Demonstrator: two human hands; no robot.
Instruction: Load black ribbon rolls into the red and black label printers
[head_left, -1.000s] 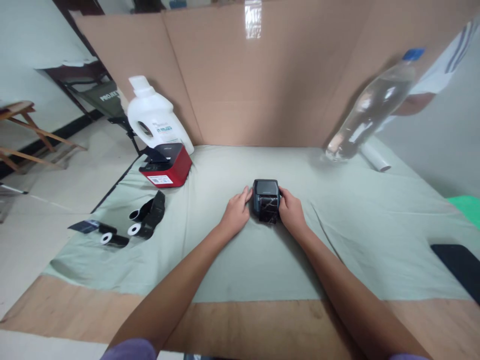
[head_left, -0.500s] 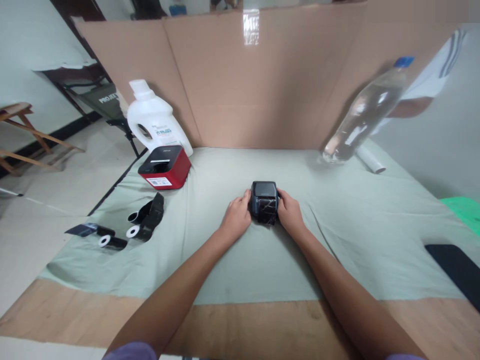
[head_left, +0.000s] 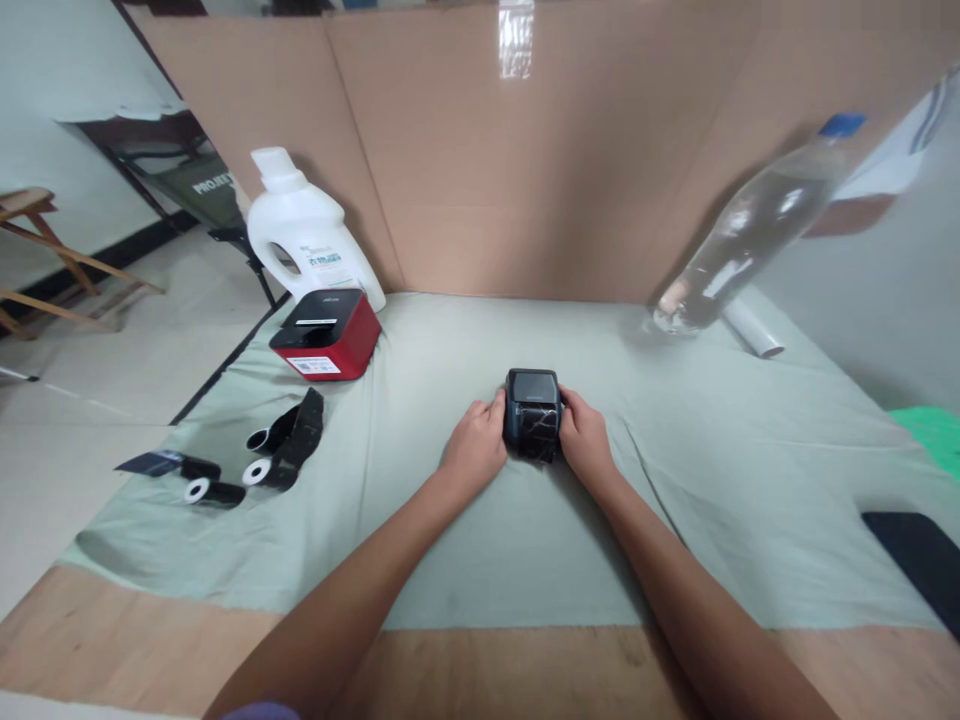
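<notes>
A small black printer (head_left: 533,383) sits on the green cloth in the middle, a strip of shiny black film (head_left: 538,432) covering its front. My left hand (head_left: 478,440) grips its left side, thumb and fingers closed against the casing. On the opposite side, my right hand (head_left: 587,435) is closed on the right edge. Parts of the fingers of both hands are hidden behind the printer.
To the left lie several rolls of black ribbon (head_left: 217,494), near a red and black box-shaped device (head_left: 352,345) and a white jug (head_left: 307,225). A water bottle (head_left: 761,225) leans at the right beside a white tube (head_left: 754,328). A cardboard panel (head_left: 540,190) stands behind.
The camera view has shifted slightly, so the whole scene sits a little differently in the frame. Both hands keep the same hold on the printer.
</notes>
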